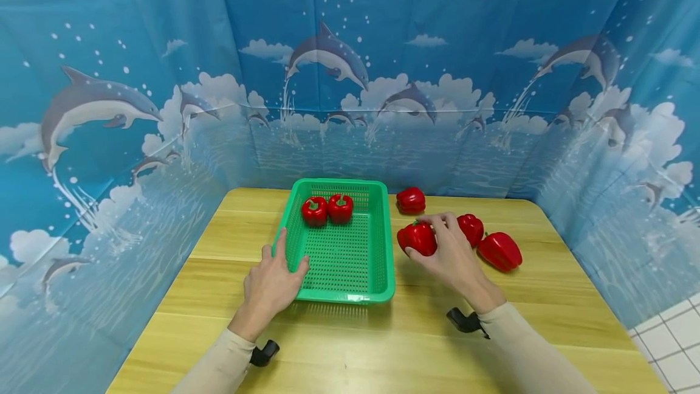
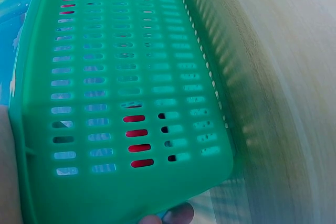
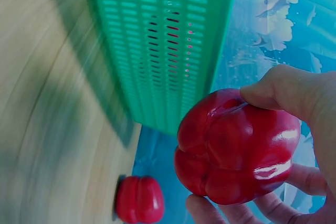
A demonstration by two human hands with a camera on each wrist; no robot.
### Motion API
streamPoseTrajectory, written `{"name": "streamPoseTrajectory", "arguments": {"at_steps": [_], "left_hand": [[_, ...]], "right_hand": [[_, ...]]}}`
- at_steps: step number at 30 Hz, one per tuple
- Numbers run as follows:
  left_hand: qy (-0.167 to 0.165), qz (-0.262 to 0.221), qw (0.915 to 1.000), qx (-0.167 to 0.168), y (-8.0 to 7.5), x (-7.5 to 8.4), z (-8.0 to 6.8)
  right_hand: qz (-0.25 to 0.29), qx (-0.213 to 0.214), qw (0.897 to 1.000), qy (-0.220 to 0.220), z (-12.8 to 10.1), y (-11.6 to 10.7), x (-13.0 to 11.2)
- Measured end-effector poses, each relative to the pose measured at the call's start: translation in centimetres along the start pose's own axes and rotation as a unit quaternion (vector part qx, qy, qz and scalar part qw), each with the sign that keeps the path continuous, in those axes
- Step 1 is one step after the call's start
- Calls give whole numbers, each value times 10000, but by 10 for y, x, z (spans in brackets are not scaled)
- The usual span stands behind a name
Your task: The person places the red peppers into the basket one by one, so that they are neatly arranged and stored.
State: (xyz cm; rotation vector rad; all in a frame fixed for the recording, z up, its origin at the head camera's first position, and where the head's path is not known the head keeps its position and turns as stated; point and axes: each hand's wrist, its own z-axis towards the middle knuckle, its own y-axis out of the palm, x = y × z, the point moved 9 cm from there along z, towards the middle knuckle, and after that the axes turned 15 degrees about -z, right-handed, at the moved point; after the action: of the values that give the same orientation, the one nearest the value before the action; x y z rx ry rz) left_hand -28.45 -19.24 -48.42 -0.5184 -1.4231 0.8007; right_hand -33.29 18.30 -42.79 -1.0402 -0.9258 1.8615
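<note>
My right hand (image 1: pixel 454 257) holds a red bell pepper (image 1: pixel 417 239) just right of the green basket (image 1: pixel 386 242). In the right wrist view the thumb lies on top of this pepper (image 3: pixel 239 150) and the fingers curl under it. My left hand (image 1: pixel 272 284) rests at the basket's left rim, fingers spread, thumb over the near left part. Two red bell peppers (image 1: pixel 314 211) stand side by side inside at the far left, stems up. The left wrist view shows the basket's slotted wall (image 2: pixel 115 195) with red through the slots.
Three more red bell peppers lie on the wooden table (image 1: pixel 350 351): one at the back (image 1: pixel 411 200), one partly behind my right hand (image 1: pixel 471 230), and one farther right (image 1: pixel 500 252). A blue dolphin-print curtain (image 1: pixel 350 151) stands behind the table and along both sides.
</note>
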Motion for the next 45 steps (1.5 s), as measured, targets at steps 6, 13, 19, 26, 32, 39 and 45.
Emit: {"name": "streamPoseTrajectory", "arguments": {"at_steps": [6,13,19,26,32,39,45], "left_hand": [[-16,-4,10000,-9,0,-1,0],[-61,-1,10000,-13,0,-3,-3],[-61,-13,10000,1,1,-4,-3],[-31,11,10000,29,0,-3,-4],[-5,8,10000,52,0,-3,-3],[37,-19,10000,52,0,-1,-3],[66,-98,9999,63,-1,1,-2]], "right_hand": [[161,9,9999,-51,5,-2,-10],[306,57,9993,-191,10,-2,-24],[425,157,9983,-361,15,-2,-36],[385,317,9973,-546,21,-4,-51],[244,384,9971,-617,25,-5,-61],[277,317,9968,-683,30,-5,-75],[246,357,9963,-735,35,-7,-86]]}}
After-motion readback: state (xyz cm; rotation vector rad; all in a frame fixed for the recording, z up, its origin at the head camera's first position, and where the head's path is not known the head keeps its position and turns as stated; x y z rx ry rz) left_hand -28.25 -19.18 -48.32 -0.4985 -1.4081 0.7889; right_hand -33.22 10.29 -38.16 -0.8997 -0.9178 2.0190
